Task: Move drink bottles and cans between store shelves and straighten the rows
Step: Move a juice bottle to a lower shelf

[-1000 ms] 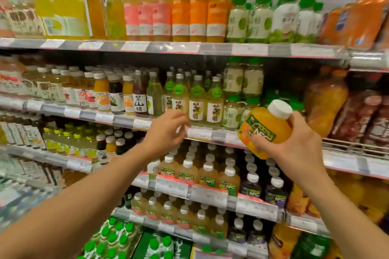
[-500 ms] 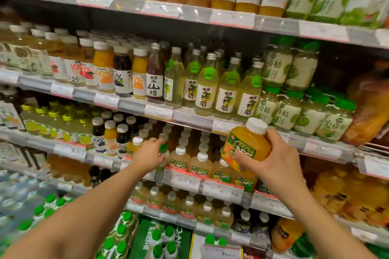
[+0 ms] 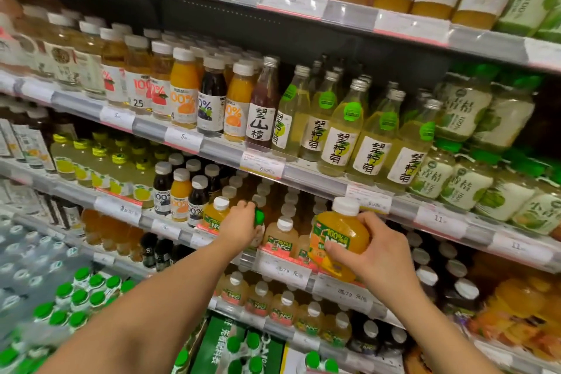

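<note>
My right hand [image 3: 375,255] grips an orange NFC juice bottle [image 3: 337,237] with a white cap, held tilted in front of the third shelf's edge. My left hand [image 3: 241,223] reaches into the row of NFC bottles on that shelf and closes around the top of a bottle with a green cap [image 3: 259,217]; most of that bottle is hidden behind the hand. To its left stands an orange NFC bottle [image 3: 216,215]. Just right of it stands a pale pink NFC bottle [image 3: 283,237].
Small dark and orange 100% juice bottles [image 3: 181,191] stand left of the NFC row. Glass lemon drink bottles [image 3: 343,130] fill the shelf above. Green-capped bottles [image 3: 79,297] sit at lower left, more NFC bottles [image 3: 261,297] on the shelf below. Price-tag rails [image 3: 282,270] front every shelf.
The view has dropped and moved closer to the shelves. My left hand came down from the second shelf's rail to the NFC row and took hold of the green-capped bottle. My right hand lowered the orange bottle.
</note>
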The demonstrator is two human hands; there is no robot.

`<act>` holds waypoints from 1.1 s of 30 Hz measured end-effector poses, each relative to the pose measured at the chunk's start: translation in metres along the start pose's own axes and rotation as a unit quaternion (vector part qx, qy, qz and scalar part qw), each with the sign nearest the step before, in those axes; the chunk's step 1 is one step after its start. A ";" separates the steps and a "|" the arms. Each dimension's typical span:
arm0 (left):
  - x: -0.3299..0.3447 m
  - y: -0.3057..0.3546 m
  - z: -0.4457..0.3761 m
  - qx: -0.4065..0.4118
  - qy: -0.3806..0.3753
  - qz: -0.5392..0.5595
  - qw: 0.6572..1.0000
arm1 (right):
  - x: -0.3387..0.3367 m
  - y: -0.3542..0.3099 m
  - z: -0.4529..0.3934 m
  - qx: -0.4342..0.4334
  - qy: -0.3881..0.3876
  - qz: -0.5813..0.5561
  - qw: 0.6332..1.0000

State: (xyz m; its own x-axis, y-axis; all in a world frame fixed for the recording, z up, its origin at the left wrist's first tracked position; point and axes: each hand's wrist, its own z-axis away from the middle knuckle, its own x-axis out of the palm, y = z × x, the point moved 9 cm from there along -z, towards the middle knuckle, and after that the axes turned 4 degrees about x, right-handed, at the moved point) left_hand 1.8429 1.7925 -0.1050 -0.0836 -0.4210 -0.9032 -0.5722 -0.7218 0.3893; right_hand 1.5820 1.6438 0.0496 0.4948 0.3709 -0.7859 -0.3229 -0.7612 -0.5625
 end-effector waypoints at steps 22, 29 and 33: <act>-0.137 -0.062 0.138 -0.019 0.120 0.207 0.971 | 0.165 -0.057 -0.072 -0.070 -0.144 0.107 0.981; -0.150 -0.070 0.163 -0.036 0.139 0.224 0.964 | 0.200 -0.063 -0.095 -0.053 -0.141 0.148 0.978; -0.144 -0.071 0.175 -0.052 0.131 0.231 0.963 | 0.218 -0.060 -0.103 -0.037 -0.142 0.166 0.975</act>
State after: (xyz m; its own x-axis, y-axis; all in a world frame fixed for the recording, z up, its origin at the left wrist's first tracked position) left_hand 1.7531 2.0002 -0.0337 -0.0930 -0.8241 -0.5588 -0.4380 -0.4701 0.7662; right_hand 1.7924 1.7162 -0.0617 0.1264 0.2207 -0.9671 -0.3630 -0.8970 -0.2521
